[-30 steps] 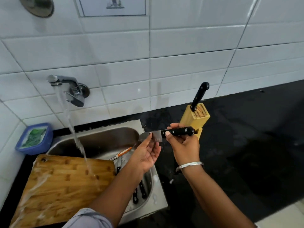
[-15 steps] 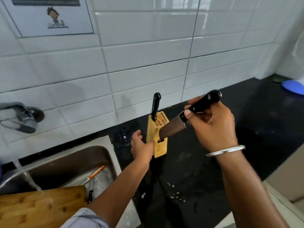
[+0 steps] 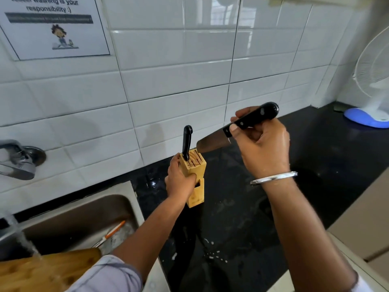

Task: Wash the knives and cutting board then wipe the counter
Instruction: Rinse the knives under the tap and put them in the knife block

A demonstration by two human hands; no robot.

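My right hand (image 3: pixel 264 147) grips the black handle of a large knife (image 3: pixel 231 132). Its blade tip touches the slotted top of a wooden knife block (image 3: pixel 195 182) on the black counter (image 3: pixel 242 218). My left hand (image 3: pixel 180 180) wraps round the block's side and holds it. One black-handled knife (image 3: pixel 187 142) stands in a slot of the block. A wooden cutting board (image 3: pixel 48 268) lies across the steel sink (image 3: pixel 126 192) at the lower left, under running water. An orange-handled knife (image 3: pixel 111 232) lies in the basin.
A wall tap (image 3: pixel 19 161) at the left runs water (image 3: pixel 19 234) into the sink. A white fan on a blue base (image 3: pixel 366 118) stands at the counter's far right corner. Water drops (image 3: pixel 212 255) dot the counter near its front edge. White tiles and a paper notice (image 3: pixel 54 26) back the counter.
My view swung right, away from the sink. My left hand let go of the blade and took hold of the knife block. My right hand carried the knife over to the block's top.
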